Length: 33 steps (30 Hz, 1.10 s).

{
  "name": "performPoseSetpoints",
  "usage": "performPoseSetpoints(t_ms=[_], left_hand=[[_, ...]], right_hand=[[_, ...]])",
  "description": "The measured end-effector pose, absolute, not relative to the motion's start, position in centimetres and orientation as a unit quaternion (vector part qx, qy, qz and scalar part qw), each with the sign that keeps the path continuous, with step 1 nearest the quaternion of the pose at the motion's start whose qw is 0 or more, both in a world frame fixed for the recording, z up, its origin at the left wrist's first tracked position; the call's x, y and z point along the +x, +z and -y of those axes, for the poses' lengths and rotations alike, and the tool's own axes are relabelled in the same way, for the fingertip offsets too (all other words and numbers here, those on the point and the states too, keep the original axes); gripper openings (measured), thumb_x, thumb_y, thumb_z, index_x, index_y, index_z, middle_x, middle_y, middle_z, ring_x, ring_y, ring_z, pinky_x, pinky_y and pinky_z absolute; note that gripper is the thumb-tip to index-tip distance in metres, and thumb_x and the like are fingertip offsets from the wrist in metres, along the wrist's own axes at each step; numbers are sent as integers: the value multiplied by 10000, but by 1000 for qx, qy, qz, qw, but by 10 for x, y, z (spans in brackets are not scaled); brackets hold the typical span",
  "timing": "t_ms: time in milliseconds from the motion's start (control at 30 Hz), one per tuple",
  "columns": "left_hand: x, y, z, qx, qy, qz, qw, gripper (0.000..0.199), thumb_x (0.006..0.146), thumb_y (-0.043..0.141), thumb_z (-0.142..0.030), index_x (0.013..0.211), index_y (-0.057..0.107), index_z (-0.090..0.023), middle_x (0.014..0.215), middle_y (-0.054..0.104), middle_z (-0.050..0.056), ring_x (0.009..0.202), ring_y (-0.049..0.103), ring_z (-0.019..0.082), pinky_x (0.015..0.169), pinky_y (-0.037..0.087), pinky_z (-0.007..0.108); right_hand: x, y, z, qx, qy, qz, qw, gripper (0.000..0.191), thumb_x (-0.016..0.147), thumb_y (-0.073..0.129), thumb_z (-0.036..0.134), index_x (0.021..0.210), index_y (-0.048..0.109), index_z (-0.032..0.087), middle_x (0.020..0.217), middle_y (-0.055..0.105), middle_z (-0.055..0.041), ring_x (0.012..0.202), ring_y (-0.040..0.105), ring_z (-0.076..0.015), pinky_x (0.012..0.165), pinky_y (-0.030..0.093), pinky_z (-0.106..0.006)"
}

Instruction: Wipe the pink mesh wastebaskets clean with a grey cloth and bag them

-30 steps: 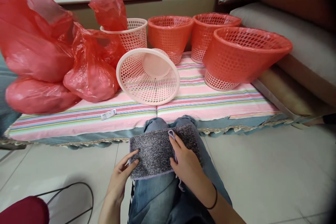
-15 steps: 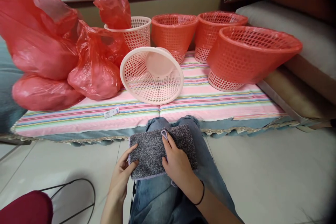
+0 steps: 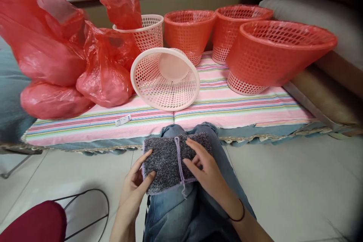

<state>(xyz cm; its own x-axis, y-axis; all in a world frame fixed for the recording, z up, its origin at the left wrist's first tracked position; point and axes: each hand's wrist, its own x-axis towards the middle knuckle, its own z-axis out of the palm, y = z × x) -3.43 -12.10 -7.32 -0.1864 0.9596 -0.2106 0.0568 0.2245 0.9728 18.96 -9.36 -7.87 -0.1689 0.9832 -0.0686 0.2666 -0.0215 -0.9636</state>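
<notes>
A grey speckled cloth point(image 3: 164, 170) with lilac edging lies flat across my thighs. A lilac cord point(image 3: 179, 159) runs over it from the far edge to the near one, its loose end hanging past the near edge onto the jeans. My left hand point(image 3: 134, 183) grips the cloth's left edge, with thumb and forefinger on top and the other fingers partly hidden beside and below it. Over the right half is my right hand point(image 3: 208, 170), fingers apart and bent, thumb close to the cord but holding nothing.
A pink mesh basket point(image 3: 166, 102) lies on its side on the striped cover point(image 3: 147, 128). Behind it stand a pink basket point(image 3: 151, 36) and baskets lined with red bags point(image 3: 272, 60). Filled red bags point(image 3: 104, 87) sit left. A dark red stool point(image 3: 36, 223) stands lower left.
My right hand has let go of the cord and shifted right, so the cord now shows lying along the cloth. My left hand keeps its hold on the left edge.
</notes>
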Motion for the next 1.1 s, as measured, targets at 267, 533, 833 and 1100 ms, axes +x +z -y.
performPoseSetpoints(t_ms=[267, 533, 833, 1100], left_hand=[[57, -50, 117, 592, 308, -436, 604, 640, 828, 593, -204, 1435, 443, -339, 1522, 406, 77, 1073, 630, 243, 863, 559, 363], [51, -76, 107, 640, 366, -508, 446, 363, 912, 470, -189, 1249, 596, -246, 1248, 642, 91, 1133, 609, 225, 951, 501, 366], [53, -116, 90, 850, 149, -486, 134, 602, 897, 598, -274, 1463, 392, -277, 1592, 293, 64, 1488, 124, 344, 1163, 194, 632], [46, -133, 93, 809, 226, -506, 195, 835, 839, 671, -267, 1528, 204, -326, 1648, 17, 77, 1496, 29, 338, 1173, 189, 600]], right_hand=[[228, -85, 104, -482, 623, 465, 403, 488, 895, 537, 532, 1265, 578, 217, 1097, 690, -69, 928, 674, -209, 767, 565, -310], [246, -118, 92, -601, 505, 469, 405, 545, 794, 617, 436, 1259, 524, 167, 988, 708, -103, 729, 682, -208, 656, 541, -325], [249, -129, 92, -692, 276, 579, 331, 603, 764, 633, 408, 1292, 531, 134, 909, 618, -71, 642, 547, -170, 627, 501, -325], [240, -113, 85, -605, 358, 624, 341, 325, 723, 582, 211, 1041, 637, 177, 861, 618, -54, 782, 576, -208, 725, 476, -324]])
